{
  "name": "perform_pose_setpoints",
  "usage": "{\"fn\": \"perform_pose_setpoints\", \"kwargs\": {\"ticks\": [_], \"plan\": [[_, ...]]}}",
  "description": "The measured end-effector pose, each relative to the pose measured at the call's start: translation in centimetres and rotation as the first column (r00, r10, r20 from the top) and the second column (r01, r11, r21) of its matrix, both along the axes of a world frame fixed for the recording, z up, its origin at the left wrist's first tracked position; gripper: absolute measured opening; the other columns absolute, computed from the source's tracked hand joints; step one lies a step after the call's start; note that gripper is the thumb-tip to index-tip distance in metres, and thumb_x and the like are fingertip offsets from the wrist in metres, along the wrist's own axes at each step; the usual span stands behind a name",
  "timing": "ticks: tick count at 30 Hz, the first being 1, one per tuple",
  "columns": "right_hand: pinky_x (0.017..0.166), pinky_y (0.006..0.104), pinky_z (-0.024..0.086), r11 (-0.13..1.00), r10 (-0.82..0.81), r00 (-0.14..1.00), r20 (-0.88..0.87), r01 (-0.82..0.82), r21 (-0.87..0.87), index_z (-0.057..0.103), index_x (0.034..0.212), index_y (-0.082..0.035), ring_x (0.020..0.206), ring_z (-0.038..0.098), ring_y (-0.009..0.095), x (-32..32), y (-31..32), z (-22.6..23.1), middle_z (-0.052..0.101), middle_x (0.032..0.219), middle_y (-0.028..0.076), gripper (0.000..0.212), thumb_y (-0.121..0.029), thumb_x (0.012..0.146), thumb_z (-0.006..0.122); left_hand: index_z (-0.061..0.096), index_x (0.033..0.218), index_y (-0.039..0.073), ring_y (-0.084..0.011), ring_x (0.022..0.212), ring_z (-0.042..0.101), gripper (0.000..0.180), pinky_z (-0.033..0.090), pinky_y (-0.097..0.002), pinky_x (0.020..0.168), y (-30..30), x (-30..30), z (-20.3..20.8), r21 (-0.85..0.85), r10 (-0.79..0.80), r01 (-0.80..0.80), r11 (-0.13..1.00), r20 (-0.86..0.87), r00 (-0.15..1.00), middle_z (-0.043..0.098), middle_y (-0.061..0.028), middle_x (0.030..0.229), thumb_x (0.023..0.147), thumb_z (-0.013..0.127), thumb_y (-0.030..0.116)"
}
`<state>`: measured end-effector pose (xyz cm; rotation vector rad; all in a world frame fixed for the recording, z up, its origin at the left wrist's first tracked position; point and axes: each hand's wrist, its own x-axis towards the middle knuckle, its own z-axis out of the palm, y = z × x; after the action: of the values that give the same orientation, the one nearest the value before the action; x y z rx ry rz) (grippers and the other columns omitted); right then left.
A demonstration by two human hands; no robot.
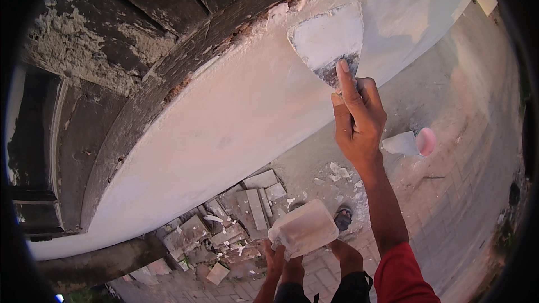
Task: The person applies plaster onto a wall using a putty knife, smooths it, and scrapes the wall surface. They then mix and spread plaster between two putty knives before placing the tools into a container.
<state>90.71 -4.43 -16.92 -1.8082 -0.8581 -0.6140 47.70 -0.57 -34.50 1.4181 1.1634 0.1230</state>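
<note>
My right hand [362, 120] is closed round the handle of a wide putty knife [336, 66], its index finger stretched along the blade. The blade lies against the white plastered wall [219, 140], close under the dark wooden frame, and white paste covers most of its face. Down low, my left hand [274, 258] grips the near left edge of a rectangular, translucent plastic tub [309, 225]. Whitish residue coats the tub; how much it holds is hard to make out.
Weathered dark wood with peeling paint [146, 84] runs along the wall's top. Broken tiles and rubble [224, 230] lie at the wall's foot. A white bucket, pinkish inside [425, 142], is on the paved ground to the right. My sandalled foot [343, 219] shows beside the tub.
</note>
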Motion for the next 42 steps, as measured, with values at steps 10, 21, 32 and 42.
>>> {"fn": "perform_pose_setpoints", "kwargs": {"ticks": [10, 21, 32, 42], "plan": [[0.055, 0.0258, 0.041, 0.991, -0.049, 0.99, 0.135, 0.031, 0.132, 0.059, 0.138, -0.016, 0.066, 0.047, 0.013, 4.3, 0.2, 1.5, 0.05, 0.082, 0.004, 0.061, 0.006, 0.081, 0.067, 0.052, 0.109, -0.001, -0.0179, 0.089, 0.05, 0.028, 0.044, -0.0336, 0.079, 0.0, -1.9, -2.9, 0.025, -0.022, 0.022, 0.999, 0.014, 1.0, 0.052, -0.0091, 0.098, 0.084, 0.057, 0.008], [0.06, 0.0265, 0.045, 0.997, -0.025, 0.995, -0.096, 0.032, 0.065, 0.054, 0.142, -0.02, 0.069, 0.048, 0.017, 1.0, -2.7, 0.6, 0.049, 0.08, 0.004, 0.068, 0.008, 0.081, 0.065, 0.046, 0.114, -0.001, -0.0173, 0.091, 0.048, 0.032, 0.044, -0.0341, 0.079, -0.4, 2.7, 1.0, -0.003, 0.058, -0.058, 0.998, 0.038, 0.998, 0.053, -0.01, 0.101, 0.085, 0.055, 0.008], [0.06, 0.0268, 0.046, 0.999, 0.053, 0.971, -0.232, -0.053, 0.008, 0.045, 0.147, -0.011, 0.07, 0.05, 0.012, 0.2, -6.0, 1.5, 0.054, 0.084, 0.005, 0.06, 0.002, 0.091, 0.06, 0.047, 0.115, 0.0, -0.0154, 0.089, 0.048, 0.03, 0.044, -0.0324, 0.078, -1.0, 6.5, 4.1, -0.064, 0.132, -0.123, 0.99, 0.165, 0.977, 0.053, -0.0081, 0.099, 0.087, 0.054, 0.008], [0.065, 0.0226, 0.047, 0.97, -0.02, 0.979, -0.205, 0.069, 0.233, 0.047, 0.144, -0.003, 0.079, 0.056, 0.009, -0.4, -2.8, 5.2, 0.062, 0.104, 0.008, 0.044, -0.01, 0.101, 0.053, 0.048, 0.113, 0.0, -0.0157, 0.087, 0.048, 0.032, 0.044, -0.0327, 0.076, -0.6, 2.5, 3.5, -0.005, 0.059, -0.059, 0.998, 0.08, 0.995, 0.052, -0.0076, 0.097, 0.084, 0.056, 0.012]]}}
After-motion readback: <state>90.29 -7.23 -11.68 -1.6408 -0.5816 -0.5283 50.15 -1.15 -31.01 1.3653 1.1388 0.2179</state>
